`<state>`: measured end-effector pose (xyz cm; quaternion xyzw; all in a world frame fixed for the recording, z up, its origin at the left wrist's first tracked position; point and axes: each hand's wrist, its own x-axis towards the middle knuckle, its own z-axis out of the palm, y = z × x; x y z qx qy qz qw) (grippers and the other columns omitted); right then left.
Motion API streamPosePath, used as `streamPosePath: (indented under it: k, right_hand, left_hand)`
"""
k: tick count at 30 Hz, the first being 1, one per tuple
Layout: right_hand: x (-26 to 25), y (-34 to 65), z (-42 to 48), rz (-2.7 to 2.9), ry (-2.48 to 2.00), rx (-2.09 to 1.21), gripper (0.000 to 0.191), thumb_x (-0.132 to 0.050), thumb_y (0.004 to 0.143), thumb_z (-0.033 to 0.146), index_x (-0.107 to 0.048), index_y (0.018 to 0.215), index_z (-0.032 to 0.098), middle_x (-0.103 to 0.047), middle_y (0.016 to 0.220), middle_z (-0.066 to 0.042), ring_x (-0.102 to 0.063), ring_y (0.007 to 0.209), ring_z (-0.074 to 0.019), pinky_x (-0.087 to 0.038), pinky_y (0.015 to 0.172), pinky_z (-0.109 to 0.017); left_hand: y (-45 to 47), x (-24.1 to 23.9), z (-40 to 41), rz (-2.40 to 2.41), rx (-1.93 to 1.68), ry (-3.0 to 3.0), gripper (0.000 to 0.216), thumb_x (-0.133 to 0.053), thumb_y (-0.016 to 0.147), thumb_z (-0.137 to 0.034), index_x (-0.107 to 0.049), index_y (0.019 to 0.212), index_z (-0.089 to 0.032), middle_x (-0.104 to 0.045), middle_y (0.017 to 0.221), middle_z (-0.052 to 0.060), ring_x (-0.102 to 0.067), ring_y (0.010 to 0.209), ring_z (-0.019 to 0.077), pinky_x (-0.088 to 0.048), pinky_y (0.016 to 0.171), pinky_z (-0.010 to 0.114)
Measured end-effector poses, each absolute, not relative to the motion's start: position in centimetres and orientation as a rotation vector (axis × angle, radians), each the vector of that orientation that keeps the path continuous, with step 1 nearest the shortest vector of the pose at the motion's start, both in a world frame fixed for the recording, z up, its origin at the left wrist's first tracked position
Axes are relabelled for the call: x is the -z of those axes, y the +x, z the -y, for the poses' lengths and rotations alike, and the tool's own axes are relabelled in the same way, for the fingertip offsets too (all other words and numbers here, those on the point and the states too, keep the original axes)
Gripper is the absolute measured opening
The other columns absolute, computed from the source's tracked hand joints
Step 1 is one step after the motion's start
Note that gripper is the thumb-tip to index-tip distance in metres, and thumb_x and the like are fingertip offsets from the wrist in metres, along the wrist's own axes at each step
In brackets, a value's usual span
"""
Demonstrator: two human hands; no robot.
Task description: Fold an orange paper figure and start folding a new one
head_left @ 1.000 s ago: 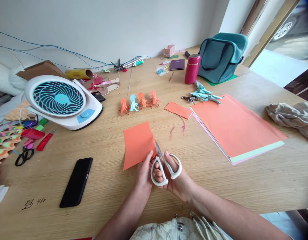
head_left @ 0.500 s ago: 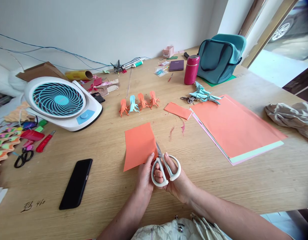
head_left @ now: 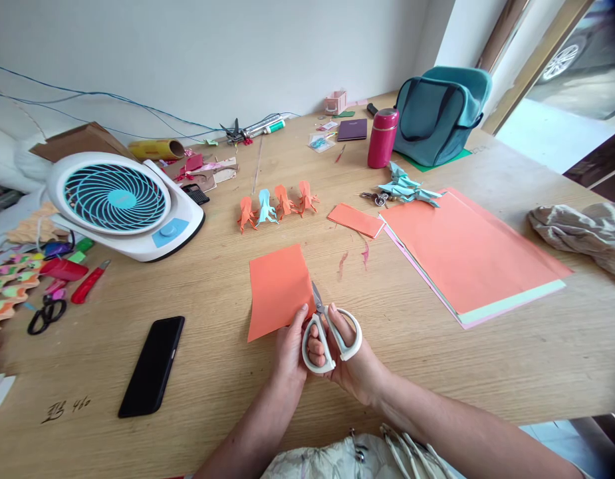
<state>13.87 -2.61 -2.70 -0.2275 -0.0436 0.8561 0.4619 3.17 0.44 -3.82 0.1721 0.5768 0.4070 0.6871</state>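
Head: loop-handled scissors [head_left: 320,308] meet smooth orange paper [head_left: 281,289].

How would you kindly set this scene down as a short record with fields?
Left hand: holds a four-sided orange paper sheet near its lower right corner
Right hand: grips scissors with grey metal blades and white looped handles
Beyond the sheet: row of four folded paper figures, three orange, one light blue
Left side: flat black rectangular phone; white fan with blue hub
Right side: stack of large rectangular paper sheets, orange uppermost
Back right: teal fabric bag, magenta cylindrical flask
Surface: light wood-grained table
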Motion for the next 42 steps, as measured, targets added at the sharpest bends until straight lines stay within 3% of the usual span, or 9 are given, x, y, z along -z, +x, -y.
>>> streamPosePath:
  k: [9,19,29,39,42]
  right_hand:
    - [2.63,13.77,2.69,0.052,-0.560,-2.086,0.047,-0.065,0.086,0.059,-0.064,0.076,0.013,-0.054,0.057,0.002,-0.045,0.050,-0.0066,-0.034,0.048,-0.017]
    - [2.74,13.96,2.57,0.043,-0.529,-2.133,0.048,-0.065,0.085,0.060,-0.064,0.081,0.012,-0.055,0.062,0.001,-0.051,0.054,-0.0080,-0.038,0.051,-0.018]
    - [2.27,13.86,2.55,0.056,-0.584,-2.096,0.049,-0.073,0.078,0.062,-0.060,0.077,0.014,-0.052,0.059,0.003,-0.045,0.052,-0.0078,-0.034,0.047,-0.019]
    - [2.63,13.93,2.45,0.070,-0.606,-2.106,0.050,-0.070,0.079,0.064,-0.060,0.078,0.015,-0.054,0.059,0.002,-0.049,0.054,-0.0095,-0.038,0.050,-0.020]
    - [2.83,13.97,2.38,0.074,-0.616,-2.097,0.051,-0.070,0.079,0.064,-0.060,0.079,0.015,-0.054,0.059,0.003,-0.049,0.053,-0.0086,-0.038,0.050,-0.019]
  left_hand:
    - [3.04,4.67,-0.65,-1.334,-0.923,0.325,0.039,-0.082,0.066,-0.049,-0.057,0.064,-0.019,-0.058,0.048,-0.003,-0.059,0.043,0.0140,-0.046,0.043,0.024]
    - [2.96,4.57,-0.23,-1.277,-1.048,0.423,0.035,-0.083,0.066,-0.041,-0.058,0.064,-0.017,-0.060,0.051,-0.003,-0.056,0.043,0.0099,-0.047,0.045,0.021]
    - [3.44,4.46,-0.06,-1.292,-1.089,0.426,0.036,-0.086,0.061,-0.038,-0.057,0.061,-0.016,-0.061,0.053,-0.003,-0.055,0.045,0.0085,-0.048,0.047,0.020]
    - [3.57,4.29,0.30,-1.285,-1.067,0.435,0.037,-0.086,0.061,-0.038,-0.057,0.061,-0.015,-0.059,0.051,-0.005,-0.048,0.037,0.0058,-0.041,0.039,0.018]
    - [3.71,3.99,0.25,-1.309,-1.069,0.408,0.035,-0.087,0.060,-0.038,-0.060,0.063,-0.015,-0.061,0.052,-0.003,-0.055,0.041,0.0089,-0.043,0.042,0.019]
